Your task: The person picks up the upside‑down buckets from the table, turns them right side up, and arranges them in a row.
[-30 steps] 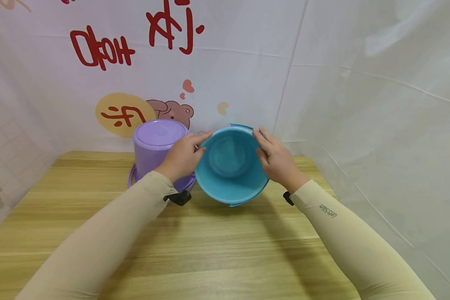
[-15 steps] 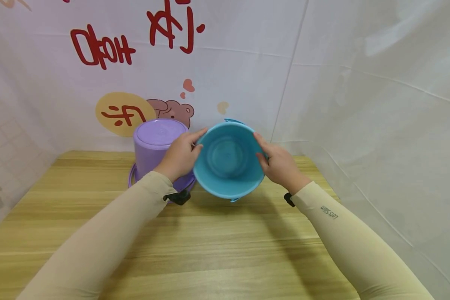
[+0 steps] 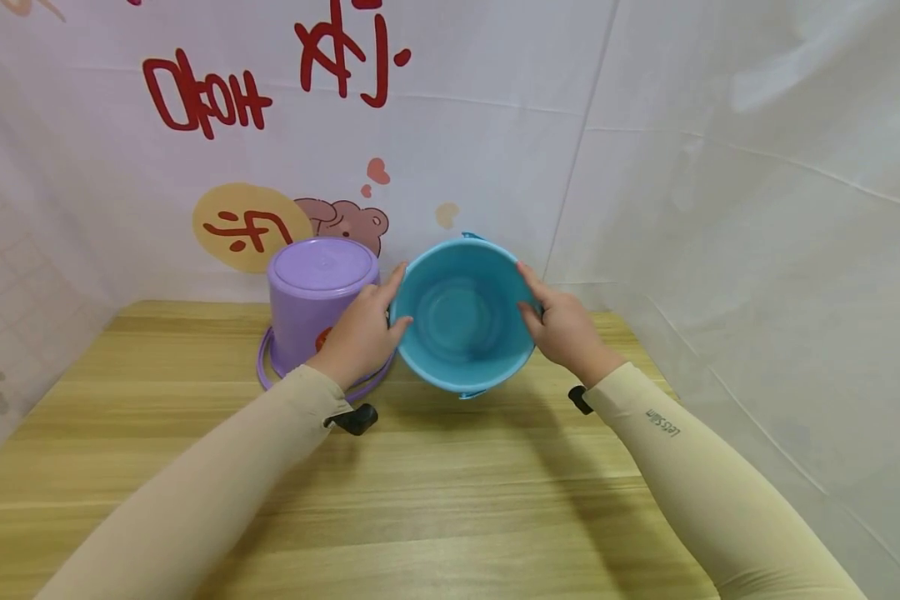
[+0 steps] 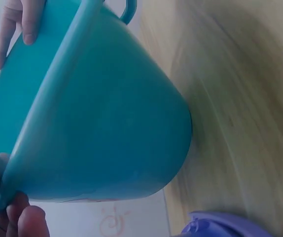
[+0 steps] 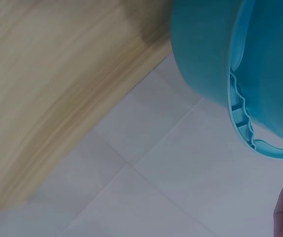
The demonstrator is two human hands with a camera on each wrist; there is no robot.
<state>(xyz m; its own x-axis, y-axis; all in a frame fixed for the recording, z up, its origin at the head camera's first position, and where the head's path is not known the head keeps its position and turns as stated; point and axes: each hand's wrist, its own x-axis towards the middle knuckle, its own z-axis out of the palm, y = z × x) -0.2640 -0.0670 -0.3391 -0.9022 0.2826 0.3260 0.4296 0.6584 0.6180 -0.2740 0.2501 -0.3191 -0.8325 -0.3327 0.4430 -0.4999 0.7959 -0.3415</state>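
Note:
A light-blue plastic bucket (image 3: 461, 312) is tilted so that its round mouth faces me. My left hand (image 3: 360, 333) grips its rim on the left, thumb over the inside edge and fingers behind. On the opposite side my right hand (image 3: 567, 329) holds the rim in the same way. In the left wrist view the bucket's outer wall (image 4: 107, 113) narrows to a base close over the tabletop. The right wrist view shows its handle (image 5: 240, 116), with a ridged grip, hanging against the side. A purple bucket (image 3: 322, 271) stands upside down just left, partly behind my left hand.
The purple bucket's handle (image 3: 264, 367) loops out low around its base. The wood-grain table (image 3: 420, 508) extends in front and to both sides. Behind it hangs a white printed sheet (image 3: 480, 150), and a pale sheet (image 3: 780, 292) closes off the right side.
The blue bucket has risen slightly and turned in my hands, its handle mounts shifting along the rim. My left hand has moved down a little, uncovering a red mark on the purple bucket.

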